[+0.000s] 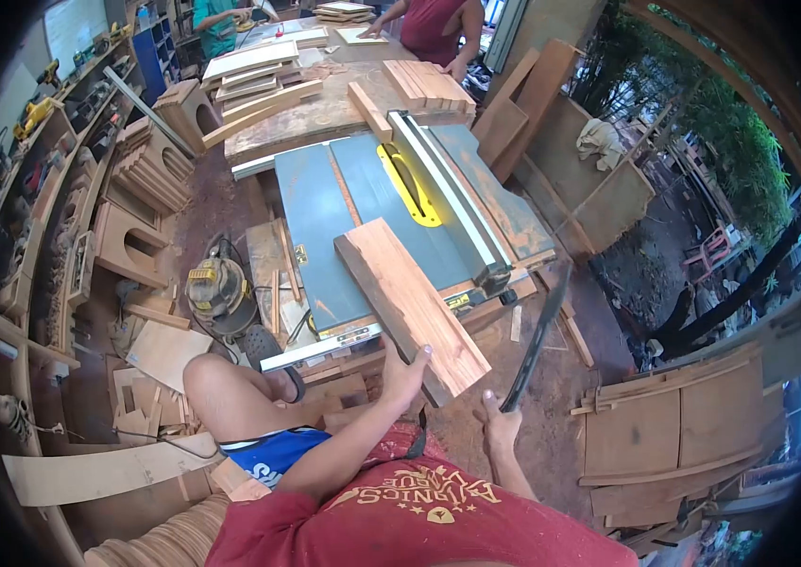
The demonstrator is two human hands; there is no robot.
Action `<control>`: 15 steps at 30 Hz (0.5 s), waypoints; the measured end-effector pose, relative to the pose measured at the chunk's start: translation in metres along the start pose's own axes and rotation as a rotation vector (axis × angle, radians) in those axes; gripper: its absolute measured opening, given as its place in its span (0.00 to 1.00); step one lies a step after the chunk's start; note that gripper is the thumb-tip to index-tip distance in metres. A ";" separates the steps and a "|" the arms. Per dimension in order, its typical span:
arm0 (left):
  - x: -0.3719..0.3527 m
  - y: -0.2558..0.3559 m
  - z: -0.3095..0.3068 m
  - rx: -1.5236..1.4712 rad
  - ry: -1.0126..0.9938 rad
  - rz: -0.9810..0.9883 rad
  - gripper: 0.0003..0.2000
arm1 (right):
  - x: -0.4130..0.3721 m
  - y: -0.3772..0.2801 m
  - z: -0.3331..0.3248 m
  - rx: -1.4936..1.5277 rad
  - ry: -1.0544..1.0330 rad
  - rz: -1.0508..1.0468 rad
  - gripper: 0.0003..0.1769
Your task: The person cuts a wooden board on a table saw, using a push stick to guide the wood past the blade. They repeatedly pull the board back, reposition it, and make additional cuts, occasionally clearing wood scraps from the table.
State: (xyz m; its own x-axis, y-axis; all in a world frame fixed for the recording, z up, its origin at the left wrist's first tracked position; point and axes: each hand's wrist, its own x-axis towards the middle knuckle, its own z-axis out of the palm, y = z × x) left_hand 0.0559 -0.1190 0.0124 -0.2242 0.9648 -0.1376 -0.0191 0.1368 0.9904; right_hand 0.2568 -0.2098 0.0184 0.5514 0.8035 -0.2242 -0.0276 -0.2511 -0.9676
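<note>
A reddish wooden board [410,300] lies slanted across the near edge of the table saw's blue-grey top [325,222]. My left hand [403,367] grips the board's near end from the left side. My right hand [498,422] is closed on the lower end of a long dark stick [535,338] that points up and away, right of the board. The yellow blade insert [408,184] and the grey rip fence [448,203] sit beyond the board. My bare left knee [221,383] is raised beside the saw.
A yellow shop vacuum [216,288] stands on the floor left of the saw. Stacked boards [254,71] and cut blocks [429,85] cover the bench beyond. Two other people [434,24] work at the far end. Curved wooden panels [674,425] lie right; shelves [42,189] run left.
</note>
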 end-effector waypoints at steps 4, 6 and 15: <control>-0.031 -0.005 0.029 0.013 -0.114 -0.024 0.54 | -0.019 -0.002 -0.012 0.334 -0.048 0.282 0.15; -0.038 0.003 0.042 0.016 -0.191 0.025 0.54 | -0.014 -0.011 -0.009 0.360 -0.010 0.271 0.15; 0.057 0.026 0.032 0.489 -0.238 0.325 0.44 | 0.019 -0.002 -0.032 0.413 -0.032 0.225 0.16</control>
State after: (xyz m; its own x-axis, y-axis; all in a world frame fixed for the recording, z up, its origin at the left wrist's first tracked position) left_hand 0.0734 -0.0530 0.0304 0.0799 0.9902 0.1145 0.4740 -0.1388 0.8695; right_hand 0.2940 -0.2115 0.0200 0.4681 0.7713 -0.4312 -0.4768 -0.1904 -0.8581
